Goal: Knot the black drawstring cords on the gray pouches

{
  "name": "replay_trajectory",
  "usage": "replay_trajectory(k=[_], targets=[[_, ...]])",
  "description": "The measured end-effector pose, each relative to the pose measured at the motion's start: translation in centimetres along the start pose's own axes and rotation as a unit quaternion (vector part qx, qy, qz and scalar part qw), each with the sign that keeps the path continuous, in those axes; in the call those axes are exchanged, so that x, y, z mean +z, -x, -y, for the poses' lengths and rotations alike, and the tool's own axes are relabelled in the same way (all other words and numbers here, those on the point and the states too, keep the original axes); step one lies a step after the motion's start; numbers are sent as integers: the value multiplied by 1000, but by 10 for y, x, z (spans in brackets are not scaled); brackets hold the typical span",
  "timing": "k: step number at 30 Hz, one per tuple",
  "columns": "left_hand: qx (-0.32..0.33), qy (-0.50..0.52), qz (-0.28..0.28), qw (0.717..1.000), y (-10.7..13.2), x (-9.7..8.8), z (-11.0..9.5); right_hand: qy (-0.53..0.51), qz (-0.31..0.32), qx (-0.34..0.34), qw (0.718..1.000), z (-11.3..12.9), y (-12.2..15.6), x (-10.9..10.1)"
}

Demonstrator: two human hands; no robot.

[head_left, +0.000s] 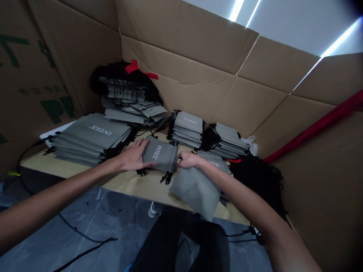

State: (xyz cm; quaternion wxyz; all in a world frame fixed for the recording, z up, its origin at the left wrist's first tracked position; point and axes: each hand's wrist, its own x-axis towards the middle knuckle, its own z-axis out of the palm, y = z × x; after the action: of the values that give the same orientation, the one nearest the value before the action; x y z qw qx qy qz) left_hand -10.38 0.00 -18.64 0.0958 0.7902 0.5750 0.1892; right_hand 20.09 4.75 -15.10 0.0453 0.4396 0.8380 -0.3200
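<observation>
My left hand lies around the left edge of a small stack of grey drawstring pouches printed INTEX, thumb on the near side and fingers at the far side. Close to that stack's right edge, my right hand is closed, with a plain grey pouch hanging below it over the table's front edge. How its fingers grip the pouch is partly hidden. Black cord ends stick out from under the small stack. Behind my right forearm lies another printed pouch, partly covered.
A large pile of INTEX pouches stands left on the wooden table. Further stacks stand behind, at the centre and right. A tall pile with black cords fills the back left corner. Black cords bunch at right. Cardboard walls enclose the table.
</observation>
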Motion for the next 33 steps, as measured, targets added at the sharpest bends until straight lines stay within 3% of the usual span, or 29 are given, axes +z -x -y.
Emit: replay_trajectory(k=[5,12,24,29,33], targets=[[27,-2,49,998,12,9,6,-35,-20,-23,999,-3,1,1],[44,-16,35,998,10,23,11,-44,-39,8,998,1,4,1],[17,-45,20,999,10,39,2,7,-33,56,998,5,4,-4],[6,-57,-14,998,14,26,-11,87,-15,88,992,-9,30,-36],[45,-54,-69,995,8,-6,-52,162,-41,130,977,-33,61,-60]])
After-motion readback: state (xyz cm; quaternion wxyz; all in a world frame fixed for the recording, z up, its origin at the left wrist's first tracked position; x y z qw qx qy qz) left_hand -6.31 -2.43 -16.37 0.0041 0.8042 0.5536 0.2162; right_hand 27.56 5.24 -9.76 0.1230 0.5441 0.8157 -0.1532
